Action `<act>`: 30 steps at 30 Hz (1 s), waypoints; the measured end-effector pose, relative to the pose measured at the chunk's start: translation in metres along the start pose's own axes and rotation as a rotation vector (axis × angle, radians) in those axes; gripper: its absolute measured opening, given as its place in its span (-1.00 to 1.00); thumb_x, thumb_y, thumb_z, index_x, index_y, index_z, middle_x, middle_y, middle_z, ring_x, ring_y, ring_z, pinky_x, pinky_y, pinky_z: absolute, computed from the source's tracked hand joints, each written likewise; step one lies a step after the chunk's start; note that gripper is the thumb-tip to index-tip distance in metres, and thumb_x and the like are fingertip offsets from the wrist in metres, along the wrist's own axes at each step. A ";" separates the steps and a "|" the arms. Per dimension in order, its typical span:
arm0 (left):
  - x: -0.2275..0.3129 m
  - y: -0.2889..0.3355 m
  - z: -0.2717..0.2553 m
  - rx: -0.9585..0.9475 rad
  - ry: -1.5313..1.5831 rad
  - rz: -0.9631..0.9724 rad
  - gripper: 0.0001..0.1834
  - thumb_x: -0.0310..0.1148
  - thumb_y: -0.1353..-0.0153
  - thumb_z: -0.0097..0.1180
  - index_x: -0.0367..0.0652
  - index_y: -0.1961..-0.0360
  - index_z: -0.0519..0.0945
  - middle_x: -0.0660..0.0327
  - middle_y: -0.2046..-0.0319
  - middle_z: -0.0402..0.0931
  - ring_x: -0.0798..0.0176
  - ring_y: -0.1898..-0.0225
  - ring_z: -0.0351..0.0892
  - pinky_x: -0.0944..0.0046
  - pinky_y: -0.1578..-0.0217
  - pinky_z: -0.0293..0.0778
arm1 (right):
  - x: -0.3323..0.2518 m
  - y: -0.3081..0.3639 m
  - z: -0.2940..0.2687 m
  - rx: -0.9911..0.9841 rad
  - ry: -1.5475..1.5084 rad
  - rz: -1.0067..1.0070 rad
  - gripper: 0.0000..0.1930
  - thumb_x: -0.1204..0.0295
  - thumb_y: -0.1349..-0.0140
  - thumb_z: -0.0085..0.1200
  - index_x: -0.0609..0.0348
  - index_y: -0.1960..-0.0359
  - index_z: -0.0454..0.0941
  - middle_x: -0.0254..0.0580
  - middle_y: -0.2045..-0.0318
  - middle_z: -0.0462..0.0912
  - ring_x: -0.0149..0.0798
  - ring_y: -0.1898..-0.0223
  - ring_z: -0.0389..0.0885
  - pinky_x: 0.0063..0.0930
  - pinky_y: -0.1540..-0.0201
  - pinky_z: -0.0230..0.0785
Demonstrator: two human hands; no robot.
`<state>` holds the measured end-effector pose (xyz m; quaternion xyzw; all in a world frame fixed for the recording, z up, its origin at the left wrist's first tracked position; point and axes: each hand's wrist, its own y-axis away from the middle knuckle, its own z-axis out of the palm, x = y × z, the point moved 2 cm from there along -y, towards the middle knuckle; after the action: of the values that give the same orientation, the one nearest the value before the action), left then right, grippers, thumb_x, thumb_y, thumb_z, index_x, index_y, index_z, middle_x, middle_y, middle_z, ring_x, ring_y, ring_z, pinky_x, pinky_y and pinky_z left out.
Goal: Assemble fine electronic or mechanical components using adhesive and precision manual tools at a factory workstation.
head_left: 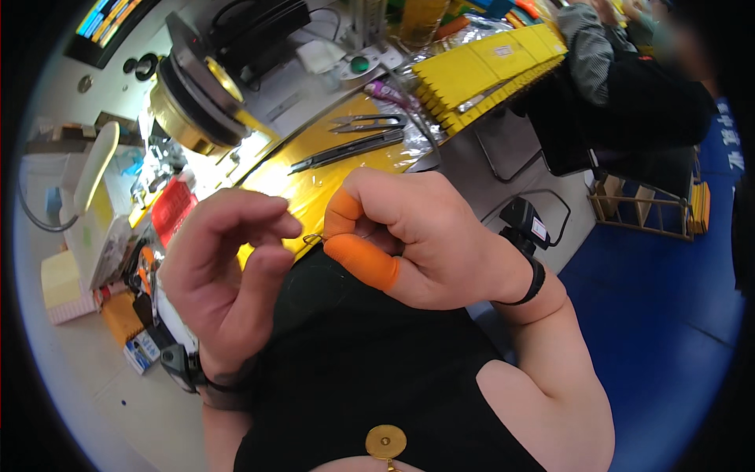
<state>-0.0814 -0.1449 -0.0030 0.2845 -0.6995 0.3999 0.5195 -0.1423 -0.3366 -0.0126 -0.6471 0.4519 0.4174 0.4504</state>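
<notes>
My right hand (pixel 432 240) wears orange finger covers on its thumb and forefinger. Pinched between those two tips is a small dark wire loop (pixel 311 238), which sticks out toward the left. Just left of it is my left hand (pixel 228 263), its thumb and curled fingers apart with a gap between them, holding nothing that I can see. Both hands are over the near edge of a yellow work mat (pixel 314 193). On the mat beyond them lie thread snips (pixel 368 123) and a slim black knife-like tool (pixel 346 151).
A round lamp (pixel 197 102) shines over the mat's left side, near a red tray (pixel 171 208). Yellow ridged boards (pixel 491 71) and a purple tube (pixel 387 93) stand behind the tools. Another person's sleeve (pixel 586 51) shows at upper right, above a wooden rack (pixel 641 208).
</notes>
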 end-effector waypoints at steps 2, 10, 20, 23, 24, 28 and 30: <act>-0.009 -0.002 -0.002 -0.053 0.081 -0.022 -0.82 -0.49 -0.30 0.21 -0.40 0.15 0.55 0.14 0.28 0.57 0.39 0.30 0.60 0.44 0.27 0.49 | 0.004 -0.003 0.005 0.016 -0.005 -0.015 -0.87 0.59 -0.16 0.15 0.22 0.33 0.44 -0.09 0.53 0.53 -0.02 0.49 0.56 -0.34 0.47 0.31; -0.016 0.000 0.000 -0.081 0.123 -0.152 -0.88 -0.49 -0.35 0.17 -0.36 0.22 0.53 0.22 0.35 0.57 0.42 0.34 0.59 0.45 0.26 0.49 | 0.009 -0.006 0.007 0.068 0.001 -0.024 -0.86 0.60 -0.20 0.19 0.23 0.30 0.45 -0.06 0.51 0.55 0.03 0.46 0.58 -0.29 0.44 0.36; -0.018 0.001 0.001 -0.131 0.311 -0.285 -0.84 -0.42 -0.42 0.09 -0.32 0.25 0.48 0.30 0.44 0.49 0.52 0.42 0.46 0.51 0.37 0.37 | 0.008 -0.004 0.007 0.029 -0.221 0.078 -0.92 0.53 -0.32 0.13 0.26 0.28 0.49 -0.20 0.53 0.51 -0.28 0.53 0.46 -0.49 0.45 0.30; -0.017 0.002 0.001 -0.124 0.312 -0.306 -0.86 -0.43 -0.41 0.09 -0.32 0.25 0.49 0.31 0.43 0.49 0.52 0.41 0.46 0.51 0.36 0.37 | 0.010 -0.004 0.004 0.044 -0.317 0.182 -0.89 0.49 -0.33 0.13 0.27 0.27 0.49 -0.23 0.54 0.51 -0.34 0.54 0.45 -0.52 0.46 0.30; -0.016 0.002 0.002 -0.123 0.314 -0.305 -0.86 -0.43 -0.41 0.09 -0.32 0.25 0.49 0.31 0.43 0.49 0.52 0.41 0.46 0.51 0.36 0.37 | 0.011 -0.005 0.002 0.027 -0.273 0.134 -0.89 0.50 -0.29 0.15 0.27 0.28 0.49 -0.22 0.54 0.51 -0.31 0.55 0.47 -0.53 0.46 0.32; -0.010 -0.002 0.001 -0.130 -0.017 -0.220 -0.90 -0.49 -0.32 0.17 -0.30 0.33 0.54 0.30 0.49 0.52 0.51 0.49 0.48 0.49 0.45 0.36 | 0.013 -0.016 -0.003 0.014 0.011 -0.114 -0.90 0.55 -0.15 0.19 0.25 0.36 0.51 -0.18 0.57 0.50 -0.21 0.57 0.53 -0.47 0.48 0.36; -0.005 -0.007 0.000 -0.170 -0.212 -0.148 -0.91 -0.52 -0.28 0.20 -0.29 0.36 0.56 0.29 0.52 0.53 0.49 0.52 0.49 0.46 0.49 0.37 | 0.014 -0.018 -0.005 -0.012 0.061 -0.116 -0.91 0.57 -0.11 0.19 0.25 0.40 0.51 -0.17 0.59 0.49 -0.17 0.57 0.54 -0.42 0.49 0.36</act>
<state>-0.0742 -0.1481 -0.0062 0.3311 -0.7587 0.2676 0.4931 -0.1208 -0.3406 -0.0211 -0.6873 0.4247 0.3734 0.4558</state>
